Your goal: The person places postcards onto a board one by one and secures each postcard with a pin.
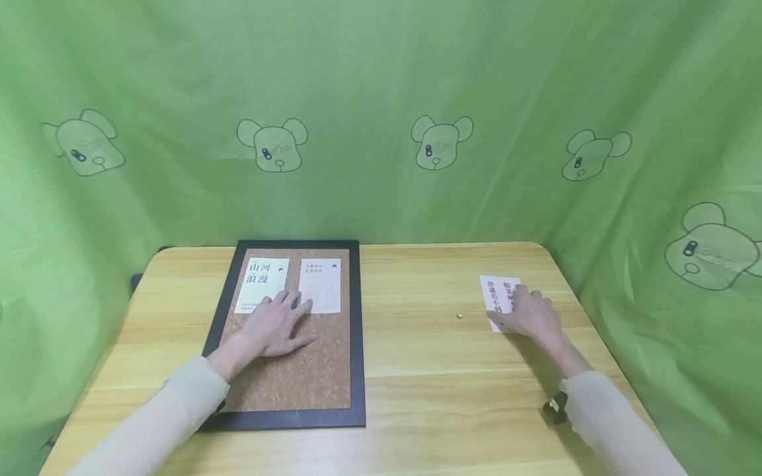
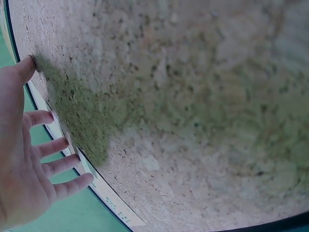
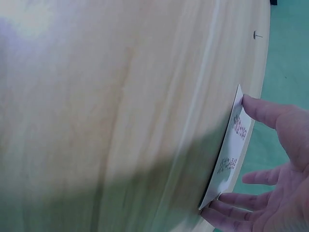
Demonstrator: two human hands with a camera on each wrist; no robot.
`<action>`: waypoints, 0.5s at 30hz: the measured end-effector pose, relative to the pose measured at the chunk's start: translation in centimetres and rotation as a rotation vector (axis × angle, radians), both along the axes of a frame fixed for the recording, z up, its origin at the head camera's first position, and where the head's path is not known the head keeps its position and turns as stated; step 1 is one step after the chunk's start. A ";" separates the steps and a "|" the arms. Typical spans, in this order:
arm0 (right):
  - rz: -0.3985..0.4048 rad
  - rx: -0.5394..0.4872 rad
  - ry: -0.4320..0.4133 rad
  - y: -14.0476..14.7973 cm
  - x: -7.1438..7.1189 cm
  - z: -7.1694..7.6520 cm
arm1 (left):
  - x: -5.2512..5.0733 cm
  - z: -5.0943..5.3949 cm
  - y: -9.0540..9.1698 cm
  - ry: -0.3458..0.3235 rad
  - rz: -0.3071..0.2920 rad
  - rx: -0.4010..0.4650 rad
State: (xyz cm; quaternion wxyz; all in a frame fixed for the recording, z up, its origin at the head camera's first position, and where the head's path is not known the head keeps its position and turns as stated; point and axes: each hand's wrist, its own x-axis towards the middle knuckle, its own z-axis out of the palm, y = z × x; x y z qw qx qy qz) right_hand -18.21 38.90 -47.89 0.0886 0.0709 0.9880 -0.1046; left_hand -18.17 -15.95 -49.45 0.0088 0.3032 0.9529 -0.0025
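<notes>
A black-framed corkboard (image 1: 297,387) lies on the left of the table. Two cards are at its top: a pale one with large dark characters (image 1: 262,271) and a pinkish one with red print (image 1: 321,283). My left hand (image 1: 275,327) rests on the board with fingers spread, fingertips over the cards' lower edges. On the right, my right hand (image 1: 536,317) holds a white card with red characters (image 1: 495,287) by its edges. The right wrist view shows the thumb at one end of this card (image 3: 231,145) and fingers at the other.
A small thumbtack (image 1: 459,316) is on the wooden table (image 1: 428,383), left of the held card; its point sticks out in the right wrist view. Green curtains (image 1: 369,66) with bear-head outlines hang behind and at both sides.
</notes>
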 end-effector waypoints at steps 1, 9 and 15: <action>0.000 -0.004 -0.002 0.0 0.0 0.1 | 0.0 0.0 0.0 0.000 0.000 0.001; 0.006 -0.024 -0.011 0.2 -0.1 0.2 | 0.0 0.0 0.0 0.000 0.002 0.001; 0.013 -0.030 -0.004 0.5 -0.3 0.3 | 0.0 -0.1 0.0 -0.002 0.002 -0.004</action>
